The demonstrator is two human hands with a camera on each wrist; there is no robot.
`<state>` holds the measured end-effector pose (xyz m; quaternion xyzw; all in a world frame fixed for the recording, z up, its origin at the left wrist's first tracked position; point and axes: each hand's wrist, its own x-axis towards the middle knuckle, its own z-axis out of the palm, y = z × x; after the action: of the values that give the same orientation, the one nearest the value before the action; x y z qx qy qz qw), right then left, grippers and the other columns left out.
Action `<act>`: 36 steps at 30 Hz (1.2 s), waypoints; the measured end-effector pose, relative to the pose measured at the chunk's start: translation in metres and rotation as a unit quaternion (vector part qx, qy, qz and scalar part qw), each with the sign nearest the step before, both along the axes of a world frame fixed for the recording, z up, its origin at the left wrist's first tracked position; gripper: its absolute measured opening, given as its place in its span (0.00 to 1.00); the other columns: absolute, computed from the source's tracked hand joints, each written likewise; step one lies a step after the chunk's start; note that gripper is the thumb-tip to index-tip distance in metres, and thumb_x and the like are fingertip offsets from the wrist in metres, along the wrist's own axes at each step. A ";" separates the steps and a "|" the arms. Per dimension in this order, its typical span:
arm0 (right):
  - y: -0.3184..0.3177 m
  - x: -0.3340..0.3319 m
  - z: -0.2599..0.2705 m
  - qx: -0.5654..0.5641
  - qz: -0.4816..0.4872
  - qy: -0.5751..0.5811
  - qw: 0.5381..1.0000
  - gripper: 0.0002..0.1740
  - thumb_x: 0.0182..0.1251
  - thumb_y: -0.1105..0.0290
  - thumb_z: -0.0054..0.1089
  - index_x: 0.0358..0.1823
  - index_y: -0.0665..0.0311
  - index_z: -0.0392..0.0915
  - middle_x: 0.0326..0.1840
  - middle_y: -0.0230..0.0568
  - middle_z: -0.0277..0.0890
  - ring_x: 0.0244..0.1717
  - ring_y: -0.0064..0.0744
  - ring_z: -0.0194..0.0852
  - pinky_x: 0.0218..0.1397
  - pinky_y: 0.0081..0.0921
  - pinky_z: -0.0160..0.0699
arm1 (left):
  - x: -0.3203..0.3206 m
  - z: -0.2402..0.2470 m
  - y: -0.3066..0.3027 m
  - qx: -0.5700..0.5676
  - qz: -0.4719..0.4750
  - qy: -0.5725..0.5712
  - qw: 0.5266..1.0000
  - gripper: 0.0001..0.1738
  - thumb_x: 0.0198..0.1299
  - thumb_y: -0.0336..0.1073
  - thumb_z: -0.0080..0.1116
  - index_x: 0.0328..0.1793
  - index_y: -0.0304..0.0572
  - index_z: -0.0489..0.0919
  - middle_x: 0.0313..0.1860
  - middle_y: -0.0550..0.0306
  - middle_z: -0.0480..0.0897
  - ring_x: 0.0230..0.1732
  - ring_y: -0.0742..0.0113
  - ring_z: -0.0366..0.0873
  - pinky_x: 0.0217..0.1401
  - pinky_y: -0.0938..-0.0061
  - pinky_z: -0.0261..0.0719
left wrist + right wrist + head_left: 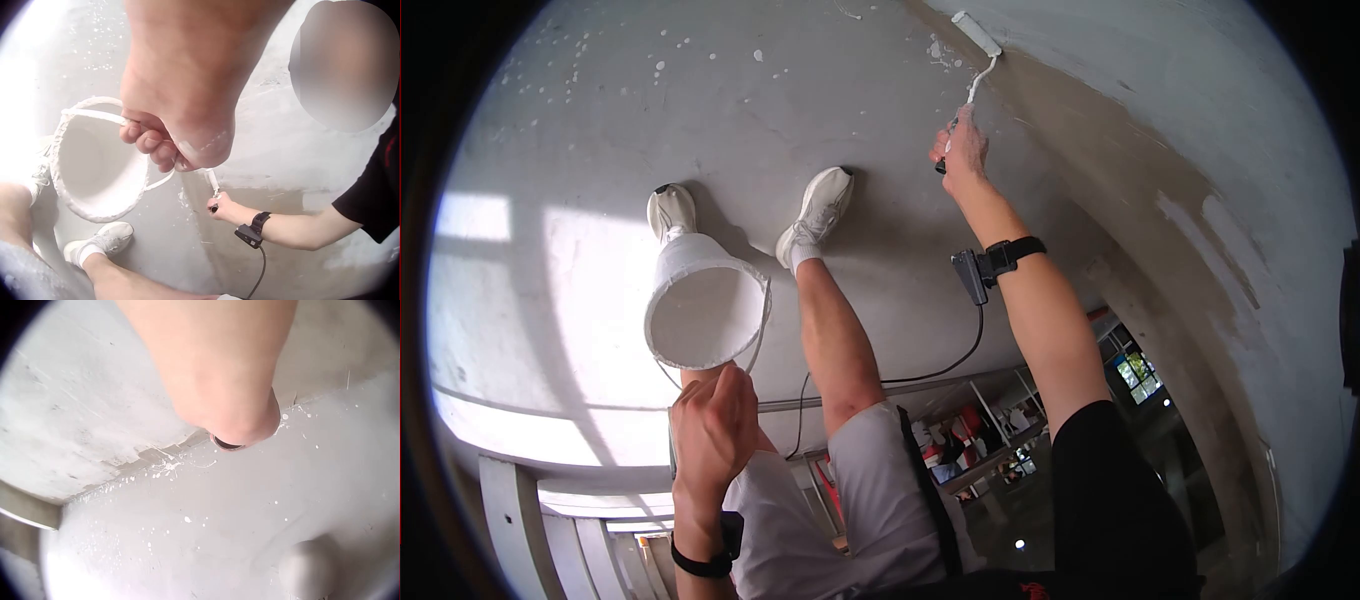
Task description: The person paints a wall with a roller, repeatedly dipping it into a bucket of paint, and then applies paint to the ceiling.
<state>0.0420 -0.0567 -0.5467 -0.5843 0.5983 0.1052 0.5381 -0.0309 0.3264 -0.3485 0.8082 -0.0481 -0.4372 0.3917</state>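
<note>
My left hand (715, 425) grips the thin handle of a white bucket (705, 315), which hangs with its wide mouth toward me. In the left wrist view the fingers curl round the pale handle (103, 115), and the bucket's inside is coated white. Out at arm's length, my right hand (966, 150) holds a paint roller (977, 35) by its dark grip. The white roller head lies at the foot of the wall, close to the floor. From the right wrist, only the round end of the grip (228, 447) shows below the hand; the roller head is hidden.
A grey wall (1250, 130) with a brownish lower band (1090, 115) rises on the right. White paint spots dot the grey floor (600, 130). My white shoes (820, 205) stand near the bucket. A black cable (940, 370) runs from the right wrist camera. Shelving (1000, 420) stands behind.
</note>
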 end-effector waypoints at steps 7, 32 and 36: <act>-0.006 -0.024 0.149 -0.006 0.007 -0.007 1.000 0.26 0.77 0.40 0.42 0.28 0.54 0.62 0.15 0.25 0.54 0.11 0.20 0.47 0.16 0.23 0.52 | 0.007 0.008 -0.009 -0.020 0.010 -0.007 1.000 0.07 0.60 0.26 0.55 0.30 0.36 0.70 0.19 0.47 0.74 0.22 0.43 0.73 0.31 0.57 0.71; -0.009 -0.008 0.050 -0.034 0.012 0.042 0.998 0.25 0.78 0.45 0.40 0.30 0.58 0.63 0.16 0.30 0.58 0.13 0.25 0.54 0.17 0.26 0.57 | 0.002 0.000 0.012 -0.006 0.041 -0.038 0.998 0.07 0.58 0.25 0.56 0.29 0.36 0.70 0.19 0.45 0.74 0.24 0.41 0.74 0.29 0.55 0.71; -0.011 -0.009 -0.017 -0.115 0.057 0.130 0.983 0.27 0.76 0.45 0.41 0.31 0.64 0.66 0.19 0.36 0.65 0.15 0.30 0.62 0.18 0.30 0.65 | -0.004 0.000 0.023 0.006 0.047 -0.035 0.998 0.08 0.58 0.25 0.56 0.28 0.37 0.69 0.19 0.46 0.74 0.23 0.42 0.73 0.29 0.57 0.71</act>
<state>0.0326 -0.0681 -0.5637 -0.6567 0.6368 0.1418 0.3784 -0.0352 0.3495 -0.3489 0.8266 -0.0210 -0.3896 0.4055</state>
